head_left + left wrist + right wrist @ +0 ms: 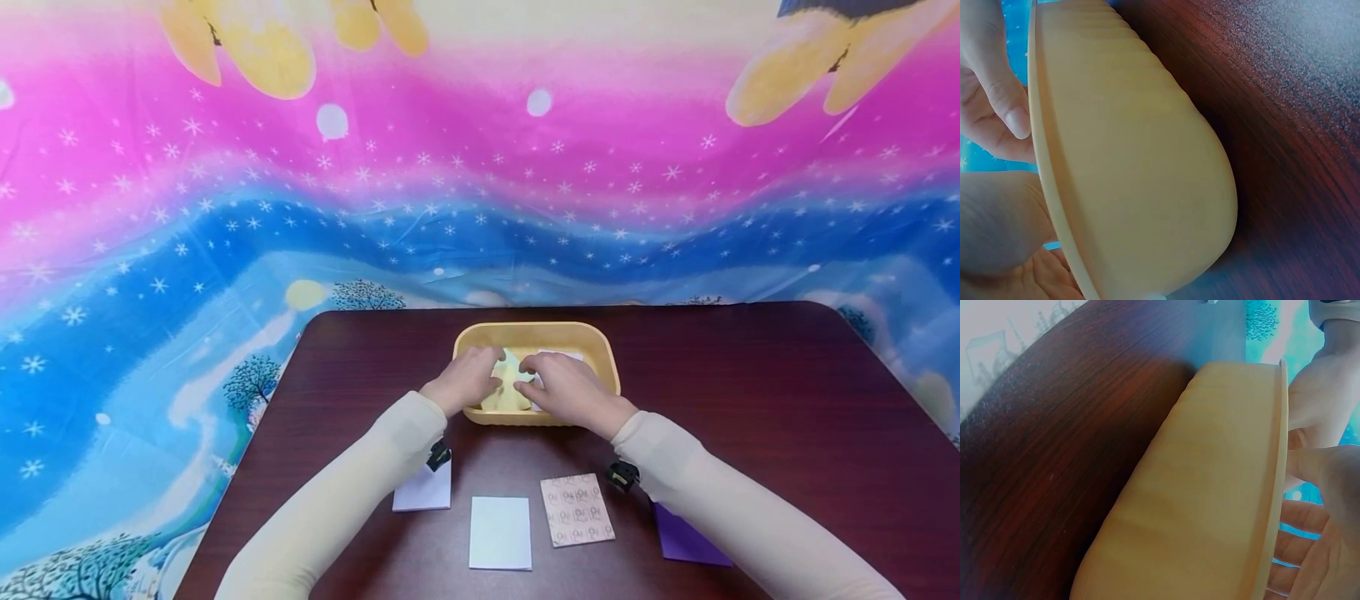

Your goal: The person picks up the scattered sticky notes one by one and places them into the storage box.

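A yellow plastic tub stands on the table, and both hands reach into it over the near side. My left hand has its fingers and thumb apart, bent toward the middle of the tub. Facing it, my right hand also keeps a gap between thumb and fingers. Between the two sets of fingertips lies a pale green piece, like paper. A whitish flat piece shows behind the right hand, partly covered by it. In both wrist views the tub wall hides the fingertips.
On the dark wood table, nearer to me, lie a pale lilac square, a whitish square, a pink patterned square and a purple square partly under the right sleeve. A printed cloth hangs behind.
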`<state>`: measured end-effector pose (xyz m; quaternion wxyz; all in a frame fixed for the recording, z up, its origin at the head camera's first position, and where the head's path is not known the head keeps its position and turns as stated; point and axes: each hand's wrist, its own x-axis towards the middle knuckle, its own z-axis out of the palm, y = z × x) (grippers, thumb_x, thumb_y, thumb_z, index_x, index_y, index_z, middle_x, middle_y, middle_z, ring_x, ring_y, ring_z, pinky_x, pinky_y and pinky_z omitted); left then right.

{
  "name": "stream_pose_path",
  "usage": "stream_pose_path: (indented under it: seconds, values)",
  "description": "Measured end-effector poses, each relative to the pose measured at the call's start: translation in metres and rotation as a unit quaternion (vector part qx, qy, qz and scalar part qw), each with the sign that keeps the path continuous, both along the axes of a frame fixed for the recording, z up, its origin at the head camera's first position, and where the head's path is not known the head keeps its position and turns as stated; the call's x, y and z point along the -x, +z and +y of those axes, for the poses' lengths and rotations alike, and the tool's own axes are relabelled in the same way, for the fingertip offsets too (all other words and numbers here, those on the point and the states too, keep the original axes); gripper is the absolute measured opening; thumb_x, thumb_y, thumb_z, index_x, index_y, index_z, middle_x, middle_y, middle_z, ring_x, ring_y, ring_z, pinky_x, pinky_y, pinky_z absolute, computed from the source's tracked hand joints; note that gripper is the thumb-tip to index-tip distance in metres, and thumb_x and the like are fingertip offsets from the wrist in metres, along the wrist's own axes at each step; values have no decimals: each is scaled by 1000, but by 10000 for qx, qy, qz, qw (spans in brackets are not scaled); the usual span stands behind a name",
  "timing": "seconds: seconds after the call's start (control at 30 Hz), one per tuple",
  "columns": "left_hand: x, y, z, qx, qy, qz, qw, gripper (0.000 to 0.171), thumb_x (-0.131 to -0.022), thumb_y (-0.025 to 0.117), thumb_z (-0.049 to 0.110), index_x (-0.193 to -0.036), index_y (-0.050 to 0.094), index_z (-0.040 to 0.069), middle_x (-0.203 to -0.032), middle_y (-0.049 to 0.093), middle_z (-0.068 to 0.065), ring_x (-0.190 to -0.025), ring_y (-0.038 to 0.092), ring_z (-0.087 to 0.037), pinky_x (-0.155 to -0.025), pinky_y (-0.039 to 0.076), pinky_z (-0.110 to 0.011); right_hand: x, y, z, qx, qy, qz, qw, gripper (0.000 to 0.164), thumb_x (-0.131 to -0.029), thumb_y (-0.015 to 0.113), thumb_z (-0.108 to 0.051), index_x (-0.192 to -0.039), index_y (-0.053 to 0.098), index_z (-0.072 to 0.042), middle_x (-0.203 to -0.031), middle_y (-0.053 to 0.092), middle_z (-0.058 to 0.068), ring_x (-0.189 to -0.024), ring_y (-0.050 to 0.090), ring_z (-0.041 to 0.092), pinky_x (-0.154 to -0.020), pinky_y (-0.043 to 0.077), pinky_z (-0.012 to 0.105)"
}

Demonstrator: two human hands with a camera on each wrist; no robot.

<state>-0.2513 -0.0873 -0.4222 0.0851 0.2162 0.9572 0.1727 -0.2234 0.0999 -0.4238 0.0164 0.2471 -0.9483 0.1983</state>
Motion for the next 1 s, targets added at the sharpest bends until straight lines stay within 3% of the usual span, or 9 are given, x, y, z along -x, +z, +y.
stream_pose_path:
  seconds: [0.4, 1.0]
  values:
    - [-2, 2, -1, -27, -9, 34, 10000, 38, -95, 69, 12, -131, 62, 2, -128, 69, -15, -116, 67, -30, -98, 54, -42, -1, 5, -1, -19, -24, -142, 9999, 33, -96, 67, -33, -116, 72, -7, -108, 76, 9, -87, 69, 18, -75, 56, 42]
    - [-10, 6, 0, -149, -63, 400, 9991, 34, -95, 70, 14, -128, 65, 5, -117, 73, -14, -109, 69, -28, -92, 56, -44, -2, 2, 5, 11, -55, -6, 10000, 32, -96, 67, -32, -115, 72, -7, -110, 76, 8, -94, 71, 23, -83, 56, 45]
